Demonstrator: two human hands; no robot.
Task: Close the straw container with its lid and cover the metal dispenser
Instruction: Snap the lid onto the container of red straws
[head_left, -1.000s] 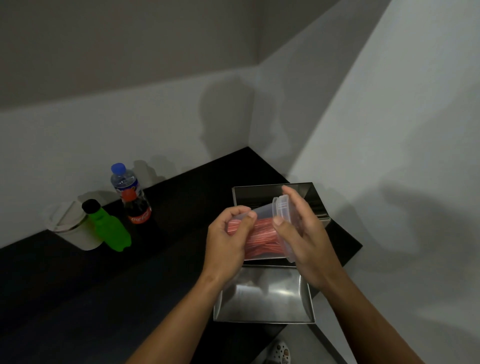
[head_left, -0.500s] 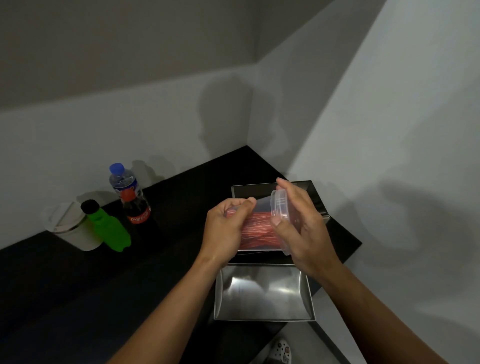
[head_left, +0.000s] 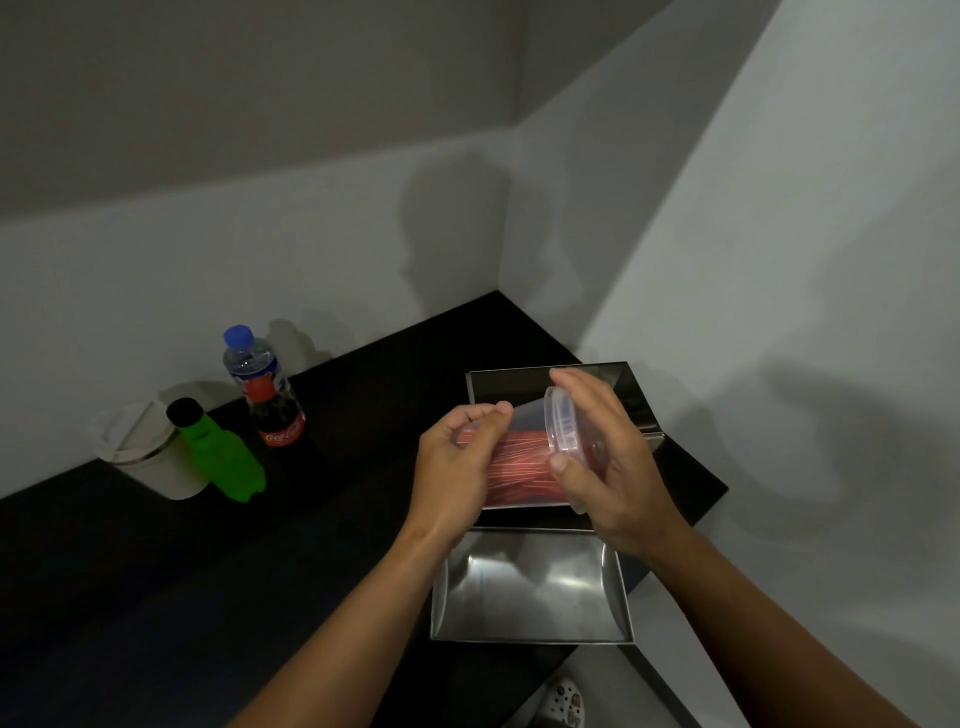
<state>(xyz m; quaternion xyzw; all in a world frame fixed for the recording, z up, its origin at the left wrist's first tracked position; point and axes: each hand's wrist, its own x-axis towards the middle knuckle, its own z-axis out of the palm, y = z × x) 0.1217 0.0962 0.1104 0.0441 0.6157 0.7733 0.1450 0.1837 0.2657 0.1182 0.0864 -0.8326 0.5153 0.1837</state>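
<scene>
A clear plastic straw container (head_left: 519, 467) full of red straws lies on its side in the air, above the metal dispenser (head_left: 530, 587). My left hand (head_left: 457, 467) grips its closed end. My right hand (head_left: 602, 462) presses the clear round lid (head_left: 563, 431) against the container's mouth, with the thumb under the rim and the fingers over the top. The dispenser is a steel box with its near tray open, and its steel cover (head_left: 618, 384) stands raised behind my hands.
On the black counter (head_left: 337, 467) at the left stand a blue-capped water bottle (head_left: 249, 353), a cola bottle (head_left: 275, 421), a green bottle (head_left: 218, 452) and a white lidded cup (head_left: 145, 452). Grey walls close in behind and on the right. The counter ends just right of the dispenser.
Both hands and the container have risen slightly. My right hand has pushed the lid further onto the container's mouth.
</scene>
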